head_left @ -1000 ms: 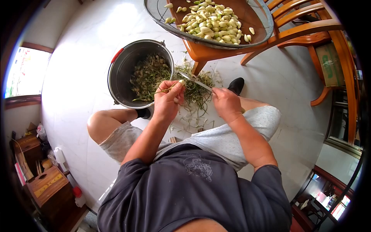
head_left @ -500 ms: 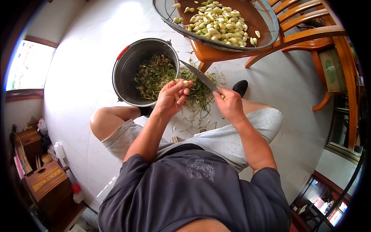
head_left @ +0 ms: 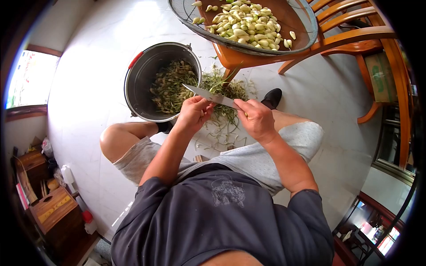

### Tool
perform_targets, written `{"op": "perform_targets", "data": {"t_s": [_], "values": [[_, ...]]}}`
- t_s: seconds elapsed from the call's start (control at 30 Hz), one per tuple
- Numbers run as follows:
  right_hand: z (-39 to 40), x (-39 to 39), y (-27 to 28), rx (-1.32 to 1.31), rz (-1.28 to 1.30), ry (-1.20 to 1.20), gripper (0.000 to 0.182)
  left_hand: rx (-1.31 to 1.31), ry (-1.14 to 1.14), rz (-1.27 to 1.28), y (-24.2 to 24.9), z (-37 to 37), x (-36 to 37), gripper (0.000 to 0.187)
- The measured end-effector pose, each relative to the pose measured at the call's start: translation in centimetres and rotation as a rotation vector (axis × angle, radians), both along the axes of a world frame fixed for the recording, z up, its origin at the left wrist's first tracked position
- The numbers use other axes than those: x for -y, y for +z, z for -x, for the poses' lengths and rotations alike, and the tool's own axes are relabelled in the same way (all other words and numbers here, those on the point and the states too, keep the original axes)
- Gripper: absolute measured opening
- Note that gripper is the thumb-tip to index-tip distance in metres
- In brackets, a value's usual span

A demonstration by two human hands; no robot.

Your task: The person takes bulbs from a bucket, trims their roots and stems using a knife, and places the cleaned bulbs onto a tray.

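Observation:
My right hand [head_left: 256,119] is wrapped round the handle of a knife [head_left: 214,97], whose blade points up and left across the fingertips of my left hand. The fingers of my left hand [head_left: 194,114] are pinched on a small pale bulb, mostly hidden behind the blade. Just beyond, a metal bucket [head_left: 133,84] with a red grip holds unpeeled bulbs with stalks [head_left: 173,84]. Green trimmings [head_left: 228,91] lie on the floor beside it. At the top, a round mesh tray [head_left: 195,27] on a chair carries a pile of pale trimmed bulbs [head_left: 250,26].
The wooden chair [head_left: 233,59] stands in front, with another wooden chair [head_left: 355,47] and a cardboard box [head_left: 382,80] at the right. My shoe [head_left: 272,97] is near the trimmings. Wooden boxes [head_left: 55,208] and a white bottle [head_left: 67,174] are at the left.
The knife has moved left and its blade has swung flatter, now across the bulb at my left fingertips. My right hand has moved left with it. The view has shifted slightly.

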State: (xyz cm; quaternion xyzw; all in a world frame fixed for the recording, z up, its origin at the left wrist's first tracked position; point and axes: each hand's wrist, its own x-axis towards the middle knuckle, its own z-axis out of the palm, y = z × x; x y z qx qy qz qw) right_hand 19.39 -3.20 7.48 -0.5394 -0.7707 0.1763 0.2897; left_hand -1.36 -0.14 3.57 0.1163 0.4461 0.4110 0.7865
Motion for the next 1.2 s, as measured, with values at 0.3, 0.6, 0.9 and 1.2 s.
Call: {"op": "perform_targets", "data": {"t_s": [0.3, 0.6, 0.9, 1.2], "values": [[0.1, 0.1, -0.2, 0.151, -0.132, 0.026, 0.025, -0.073, -0.055, 0.013, 1.3, 0.0, 0.3, 0.007], [-3.2, -0.3, -2.5, 0.303, 0.334, -0.216, 0.017, -0.038, -0.242, -0.058, 1.8, 1.7, -0.2, 0.024], [-3.0, -1.1, -1.6, 0.069, 0.446, -0.205, 0.020, -0.288, -0.153, -0.256, 9.5, -0.5, -4.0, 0.017], [-3.5, -0.8, -0.8, 0.040, 0.412, -0.189, 0.020, -0.131, -0.166, -0.351, 14.1, -5.1, -15.2, 0.021]]}}
